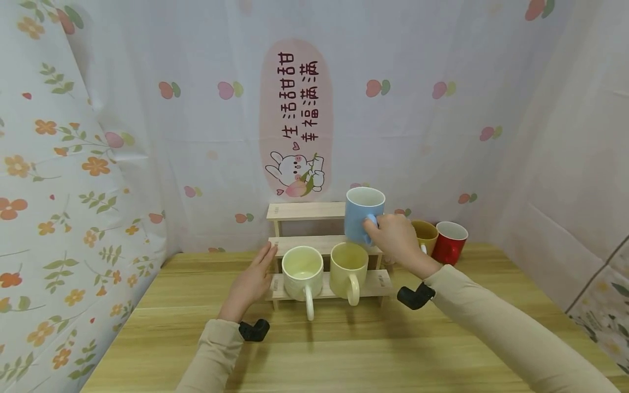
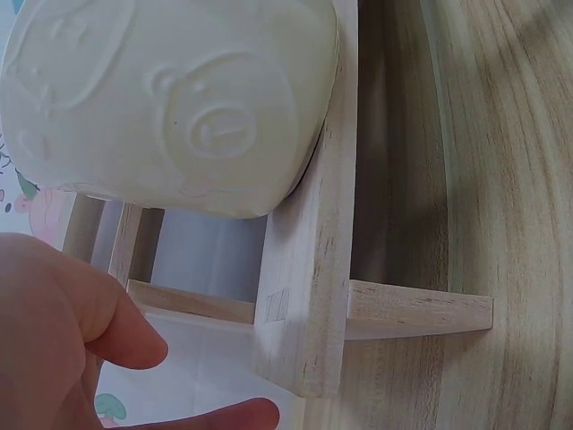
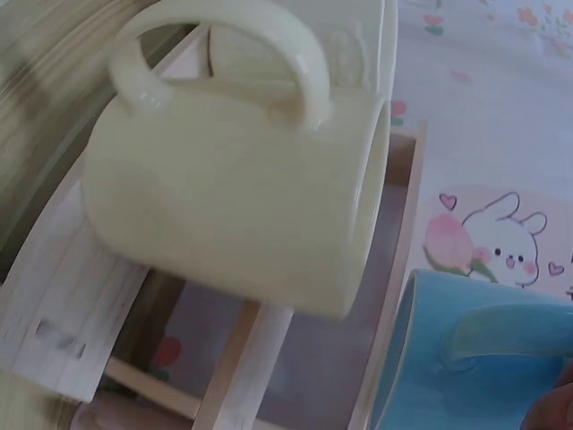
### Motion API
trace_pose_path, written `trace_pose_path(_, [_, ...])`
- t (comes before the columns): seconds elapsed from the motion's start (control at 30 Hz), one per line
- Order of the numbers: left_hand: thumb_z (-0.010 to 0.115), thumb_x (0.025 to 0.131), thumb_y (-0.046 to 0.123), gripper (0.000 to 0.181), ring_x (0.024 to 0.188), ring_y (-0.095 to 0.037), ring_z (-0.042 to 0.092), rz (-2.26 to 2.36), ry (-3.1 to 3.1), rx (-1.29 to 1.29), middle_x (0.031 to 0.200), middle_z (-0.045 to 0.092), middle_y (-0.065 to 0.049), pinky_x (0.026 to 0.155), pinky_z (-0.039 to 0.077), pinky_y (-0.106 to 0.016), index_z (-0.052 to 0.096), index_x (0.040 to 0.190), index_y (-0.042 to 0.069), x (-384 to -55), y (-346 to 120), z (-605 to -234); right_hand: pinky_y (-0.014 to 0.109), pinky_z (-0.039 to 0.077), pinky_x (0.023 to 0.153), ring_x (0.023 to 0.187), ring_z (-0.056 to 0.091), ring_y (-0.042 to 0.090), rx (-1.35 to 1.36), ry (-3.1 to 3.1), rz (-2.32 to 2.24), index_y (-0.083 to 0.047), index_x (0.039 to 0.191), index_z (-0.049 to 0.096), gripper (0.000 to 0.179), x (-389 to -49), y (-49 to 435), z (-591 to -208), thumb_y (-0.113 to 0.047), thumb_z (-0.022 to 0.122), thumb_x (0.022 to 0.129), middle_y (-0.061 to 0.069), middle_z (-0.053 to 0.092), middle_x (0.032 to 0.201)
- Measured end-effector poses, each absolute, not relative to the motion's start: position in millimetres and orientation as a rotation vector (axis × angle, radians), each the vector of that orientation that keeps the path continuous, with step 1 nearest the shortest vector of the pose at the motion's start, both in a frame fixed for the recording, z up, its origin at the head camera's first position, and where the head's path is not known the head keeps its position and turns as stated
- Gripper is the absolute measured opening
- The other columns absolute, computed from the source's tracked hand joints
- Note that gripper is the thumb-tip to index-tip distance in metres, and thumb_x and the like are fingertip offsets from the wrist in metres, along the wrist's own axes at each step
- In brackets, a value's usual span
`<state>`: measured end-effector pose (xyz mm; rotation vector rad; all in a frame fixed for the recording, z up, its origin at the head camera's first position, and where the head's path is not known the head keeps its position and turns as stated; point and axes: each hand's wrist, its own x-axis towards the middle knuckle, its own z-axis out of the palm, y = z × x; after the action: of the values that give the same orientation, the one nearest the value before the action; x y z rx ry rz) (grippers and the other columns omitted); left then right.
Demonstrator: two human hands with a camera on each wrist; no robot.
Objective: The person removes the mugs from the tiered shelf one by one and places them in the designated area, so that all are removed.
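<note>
My right hand (image 1: 400, 243) grips a light blue mug (image 1: 357, 219) by its handle. The mug is upright, overlapping the right part of the upper tiers of a three-tier wooden rack (image 1: 300, 212) in the head view. At the rack's left end is my left hand (image 1: 249, 284), fingers extended, fingertips right at the middle tier. Two mugs stand on the lowest tier with handles toward me: a pale green mug (image 1: 294, 285) with raised bear faces (image 2: 219, 130), and a pale yellow mug (image 3: 224, 197) to its right.
Behind the right wrist, a mustard-yellow mug (image 1: 426, 233) and a red mug (image 1: 446, 248) stand on the wood-grain table (image 1: 344, 349). A patterned cloth backdrop (image 1: 422, 136) rises behind the rack, with more floral cloth (image 1: 64, 218) at the left.
</note>
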<state>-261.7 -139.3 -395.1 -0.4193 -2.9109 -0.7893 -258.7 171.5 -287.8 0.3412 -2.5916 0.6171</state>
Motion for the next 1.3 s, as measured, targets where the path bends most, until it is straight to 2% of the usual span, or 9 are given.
trace_pose_path(0.1, [0.047,0.092,0.004,0.064,0.120,-0.038,0.055,-0.784,-2.901,-0.425,0.160,0.019,-0.008,0.058,0.043,-0.034,0.027,0.152,0.013,-261,-139,-395,0.023,0.022,0.041,0.041,0.027,0.011,0.313,-2.582,0.593,-0.013,0.046,0.034,0.047,-257,183,-289,-0.020,0.045,0.091,-0.003,0.029,0.044])
trace_pose_path(0.27, [0.046,0.091,0.003,0.064,0.118,-0.038,0.056,-0.800,-2.895,-0.433,0.159,0.020,-0.009,0.055,0.042,-0.033,0.028,0.152,0.013,-261,-138,-394,0.024,0.022,0.042,0.043,0.027,0.012,0.271,-2.578,0.575,-0.014,0.046,0.032,0.046,-253,202,-291,-0.018,0.043,0.091,-0.002,0.028,0.045])
trace_pose_path(0.5, [0.048,0.092,0.003,0.065,0.094,-0.033,0.063,-0.789,-2.903,-0.433,0.160,0.020,-0.008,0.049,0.037,-0.030,0.027,0.152,0.013,-260,-138,-394,0.025,0.021,0.042,0.045,0.025,0.012,0.215,-2.597,0.574,-0.015,0.049,0.028,0.045,-245,223,-296,-0.019,0.042,0.091,-0.003,0.025,0.047])
trace_pose_path(0.57, [0.048,0.092,0.003,0.065,0.092,-0.032,0.063,-0.787,-2.901,-0.433,0.160,0.019,-0.008,0.049,0.036,-0.030,0.027,0.152,0.013,-260,-138,-393,0.025,0.021,0.042,0.046,0.024,0.011,0.205,-2.597,0.561,-0.015,0.050,0.027,0.045,-244,228,-298,-0.019,0.041,0.092,-0.003,0.025,0.048])
trace_pose_path(0.67, [0.048,0.092,0.002,0.065,0.097,-0.033,0.063,-0.785,-2.906,-0.435,0.160,0.018,-0.008,0.048,0.035,-0.029,0.026,0.153,0.013,-261,-138,-394,0.024,0.020,0.042,0.045,0.022,0.010,0.202,-2.605,0.564,-0.015,0.050,0.027,0.045,-242,235,-300,-0.020,0.041,0.093,-0.003,0.026,0.049])
trace_pose_path(0.83, [0.046,0.093,0.002,0.066,0.116,-0.036,0.056,-0.789,-2.920,-0.440,0.161,0.015,-0.006,0.050,0.034,-0.029,0.023,0.153,0.014,-261,-138,-395,0.023,0.020,0.041,0.044,0.022,0.010,0.183,-2.630,0.562,-0.016,0.047,0.028,0.048,-237,249,-311,-0.019,0.041,0.093,-0.006,0.024,0.046])
trace_pose_path(1.07, [0.046,0.093,0.003,0.066,0.107,-0.035,0.060,-0.793,-2.924,-0.436,0.161,0.015,-0.007,0.049,0.034,-0.029,0.023,0.154,0.014,-262,-138,-394,0.026,0.021,0.043,0.043,0.026,0.011,0.105,-2.664,0.552,-0.016,0.047,0.030,0.047,-233,264,-330,-0.020,0.042,0.092,-0.005,0.026,0.045])
trace_pose_path(1.2, [0.046,0.093,0.002,0.065,0.110,-0.035,0.059,-0.789,-2.912,-0.442,0.161,0.016,-0.007,0.050,0.034,-0.029,0.023,0.153,0.013,-263,-139,-395,0.027,0.023,0.044,0.044,0.028,0.013,0.081,-2.672,0.554,-0.015,0.047,0.031,0.046,-232,271,-340,-0.020,0.043,0.091,-0.004,0.028,0.045])
trace_pose_path(1.3, [0.047,0.093,0.003,0.065,0.105,-0.035,0.061,-0.783,-2.913,-0.442,0.160,0.016,-0.007,0.050,0.034,-0.029,0.023,0.153,0.014,-263,-139,-396,0.027,0.023,0.044,0.044,0.029,0.013,0.069,-2.683,0.553,-0.014,0.046,0.033,0.047,-230,275,-349,-0.021,0.042,0.092,-0.004,0.029,0.046])
